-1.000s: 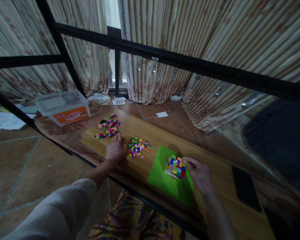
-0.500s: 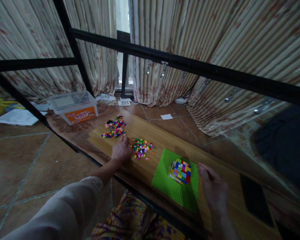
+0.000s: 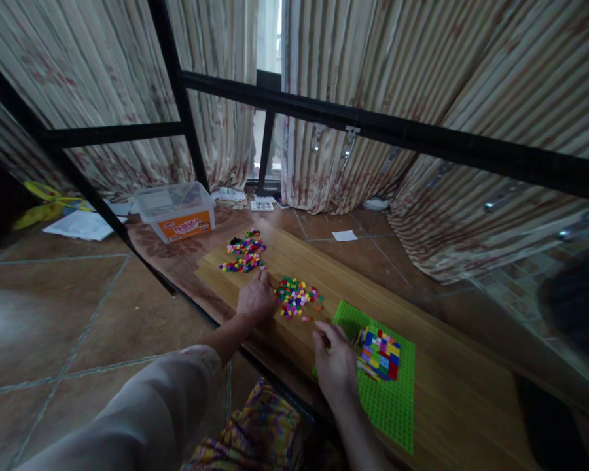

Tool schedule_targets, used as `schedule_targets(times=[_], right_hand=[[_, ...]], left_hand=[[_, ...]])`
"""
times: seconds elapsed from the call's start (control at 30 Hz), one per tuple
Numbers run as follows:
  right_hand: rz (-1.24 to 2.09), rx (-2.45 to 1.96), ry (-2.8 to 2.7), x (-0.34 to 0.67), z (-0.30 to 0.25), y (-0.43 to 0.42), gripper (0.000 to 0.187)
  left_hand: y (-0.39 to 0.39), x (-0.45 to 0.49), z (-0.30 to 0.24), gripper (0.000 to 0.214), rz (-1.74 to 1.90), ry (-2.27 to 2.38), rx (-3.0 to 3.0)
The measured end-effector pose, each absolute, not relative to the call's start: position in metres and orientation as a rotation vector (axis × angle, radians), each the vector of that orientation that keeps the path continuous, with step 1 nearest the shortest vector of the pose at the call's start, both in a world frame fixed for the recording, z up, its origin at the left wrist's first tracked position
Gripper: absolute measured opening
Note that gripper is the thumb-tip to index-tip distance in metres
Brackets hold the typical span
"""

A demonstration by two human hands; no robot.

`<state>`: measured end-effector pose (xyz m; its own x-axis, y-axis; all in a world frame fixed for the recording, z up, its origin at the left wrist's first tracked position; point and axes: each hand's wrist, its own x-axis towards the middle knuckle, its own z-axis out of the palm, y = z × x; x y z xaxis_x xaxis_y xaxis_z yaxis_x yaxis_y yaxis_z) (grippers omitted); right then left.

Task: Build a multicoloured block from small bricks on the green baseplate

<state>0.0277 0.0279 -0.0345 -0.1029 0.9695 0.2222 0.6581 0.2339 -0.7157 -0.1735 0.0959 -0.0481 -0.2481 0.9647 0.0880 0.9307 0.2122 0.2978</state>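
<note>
My left hand (image 3: 256, 297) rests on the wooden board (image 3: 373, 288) with its fingers curled together, between two heaps of small bricks. Whatever it may hold is hidden. Just right of it lies the nearer heap of colourful bricks (image 3: 294, 297); the farther heap (image 3: 244, 252) spreads behind it. My right hand (image 3: 336, 363) hovers at the left side of the green baseplate (image 3: 392, 412), fingers half bent, thumb and forefinger slightly apart, no brick visible between them. On the baseplate stands a block built of multicoloured bricks (image 3: 380, 353), partly covered by my right hand.
A clear plastic box (image 3: 174, 209) with an orange label stands on the brown cloth beyond the board's left end. A dark flat object (image 3: 544, 418) lies at the right end. Black metal bars (image 3: 304, 104) cross in front of the curtains. White paper (image 3: 344, 235) lies on the tiles.
My right hand has moved left from the baseplate's right side to its left side, and its fingers have loosened. My left hand stays by the heaps. The view has shifted left.
</note>
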Motion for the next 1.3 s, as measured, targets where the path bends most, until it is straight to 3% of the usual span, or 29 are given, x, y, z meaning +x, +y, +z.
schedule_targets(times=[0.2,0.37,0.57,0.7,0.93,1.3], right_hand=[[0.389,-1.537,-2.011,0.013,-0.056,0.06,0.023],[0.474,-1.507,-1.944,0.011,-0.055,0.052,0.023],[0.768,-1.383,-1.68,0.015,-0.039,0.009,0.024],[0.874,-1.37,-1.582,0.03,-0.028,-0.022,0.021],[0.885,-1.253,-1.554,0.059,-0.008,-0.057,0.016],[0.856,-1.193,-1.611,0.087,-0.009,-0.085,0.017]], left_hand=[[0.096,-0.174,-0.049,0.026,0.465,2.349,1.839],[0.095,-0.176,-0.054,0.024,0.558,2.299,1.774],[0.093,-0.185,-0.054,0.026,1.033,2.185,1.629],[0.051,-0.163,-0.031,0.023,1.326,1.958,1.493],[-0.058,-0.089,-0.008,0.028,1.043,1.183,1.066],[-0.075,-0.061,0.0,0.039,0.808,0.943,0.888]])
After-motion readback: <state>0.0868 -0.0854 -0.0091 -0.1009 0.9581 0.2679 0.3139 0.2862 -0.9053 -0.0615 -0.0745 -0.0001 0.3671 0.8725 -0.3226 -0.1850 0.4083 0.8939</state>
